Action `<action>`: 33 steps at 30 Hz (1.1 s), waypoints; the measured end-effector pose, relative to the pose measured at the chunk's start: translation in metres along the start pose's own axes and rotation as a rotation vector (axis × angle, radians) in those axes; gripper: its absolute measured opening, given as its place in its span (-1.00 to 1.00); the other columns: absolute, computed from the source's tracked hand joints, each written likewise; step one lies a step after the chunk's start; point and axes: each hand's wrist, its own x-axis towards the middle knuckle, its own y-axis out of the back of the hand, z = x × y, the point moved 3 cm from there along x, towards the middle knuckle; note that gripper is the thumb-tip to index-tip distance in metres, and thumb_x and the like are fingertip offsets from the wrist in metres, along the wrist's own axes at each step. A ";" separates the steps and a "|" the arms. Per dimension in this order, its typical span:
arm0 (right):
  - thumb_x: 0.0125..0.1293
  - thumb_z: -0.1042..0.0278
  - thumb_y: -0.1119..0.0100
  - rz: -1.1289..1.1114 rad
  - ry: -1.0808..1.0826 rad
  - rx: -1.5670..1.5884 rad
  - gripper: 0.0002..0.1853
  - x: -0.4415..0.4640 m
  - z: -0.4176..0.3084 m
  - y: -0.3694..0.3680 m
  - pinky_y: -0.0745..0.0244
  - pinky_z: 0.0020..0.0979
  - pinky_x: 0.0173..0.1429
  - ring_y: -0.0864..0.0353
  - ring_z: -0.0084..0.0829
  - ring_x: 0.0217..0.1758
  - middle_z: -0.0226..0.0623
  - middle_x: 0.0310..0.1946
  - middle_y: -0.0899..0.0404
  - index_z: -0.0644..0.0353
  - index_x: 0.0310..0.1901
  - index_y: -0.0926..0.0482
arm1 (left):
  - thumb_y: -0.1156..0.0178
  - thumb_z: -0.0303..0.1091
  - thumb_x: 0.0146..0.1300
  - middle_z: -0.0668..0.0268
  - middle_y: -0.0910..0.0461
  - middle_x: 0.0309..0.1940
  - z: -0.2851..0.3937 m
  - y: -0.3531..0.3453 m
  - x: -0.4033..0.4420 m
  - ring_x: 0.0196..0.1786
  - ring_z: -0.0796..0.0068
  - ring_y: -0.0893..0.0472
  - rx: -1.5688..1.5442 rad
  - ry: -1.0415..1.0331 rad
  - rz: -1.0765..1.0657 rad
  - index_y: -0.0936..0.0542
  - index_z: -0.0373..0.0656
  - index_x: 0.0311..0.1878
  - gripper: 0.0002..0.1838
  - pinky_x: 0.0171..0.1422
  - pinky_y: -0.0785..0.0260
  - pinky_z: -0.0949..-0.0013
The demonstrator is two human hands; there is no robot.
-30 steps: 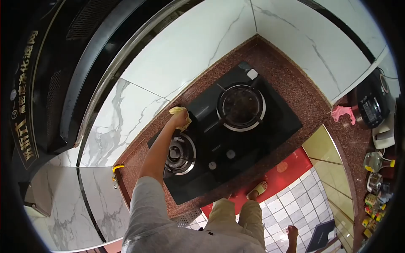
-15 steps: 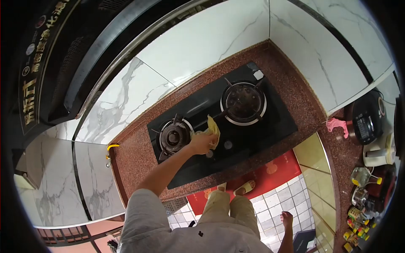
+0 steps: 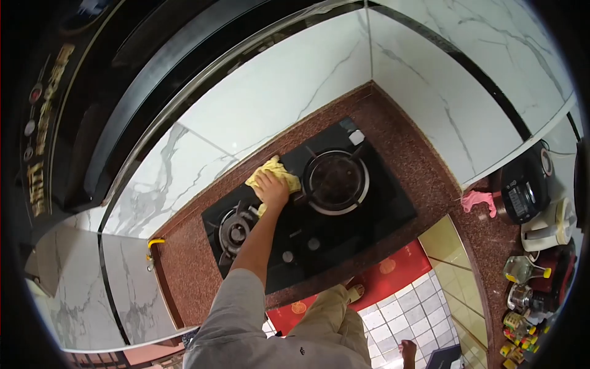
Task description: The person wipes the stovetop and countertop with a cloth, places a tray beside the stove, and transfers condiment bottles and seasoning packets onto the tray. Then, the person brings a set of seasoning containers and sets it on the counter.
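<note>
My left hand (image 3: 271, 189) presses a crumpled yellow cloth (image 3: 278, 166) against the black glass gas stove (image 3: 332, 264), near its back edge between the two burners. The fingers lie over the cloth, and part of it is hidden beneath them. Below the forearm sits the left burner (image 3: 238, 232), partly covered by the arm. Right of the hand is the larger right burner (image 3: 336, 179) with its round grate. My right hand (image 3: 407, 349) hangs low by my side, over the tiled floor, its fingers loosely curled with nothing visible in them.
A reddish stone counter (image 3: 405, 138) surrounds the stove, with marble-look tiles behind. A black range hood (image 3: 147, 74) overhangs at upper left. On the right counter stand a pink cloth (image 3: 478, 203), a black rice cooker (image 3: 522, 190), a white jug (image 3: 550, 227) and several bottles. A yellow gas valve (image 3: 157, 242) is at left.
My left hand has moved the yellow cloth from the front middle of the stove to its back edge. The view has shifted slightly. My right hand stays low at my side.
</note>
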 end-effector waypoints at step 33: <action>0.41 0.27 -0.17 0.025 -0.032 0.075 -0.76 0.054 0.010 0.006 -0.40 -0.44 -0.50 -0.55 -0.53 -0.50 -0.27 -0.43 -0.70 0.27 -0.17 -0.73 | -0.18 0.00 0.30 -0.13 -0.22 0.48 0.335 -0.003 0.071 0.56 -0.27 -0.10 -0.156 -1.266 -0.679 -0.35 -0.04 0.48 -0.29 0.54 0.06 -0.37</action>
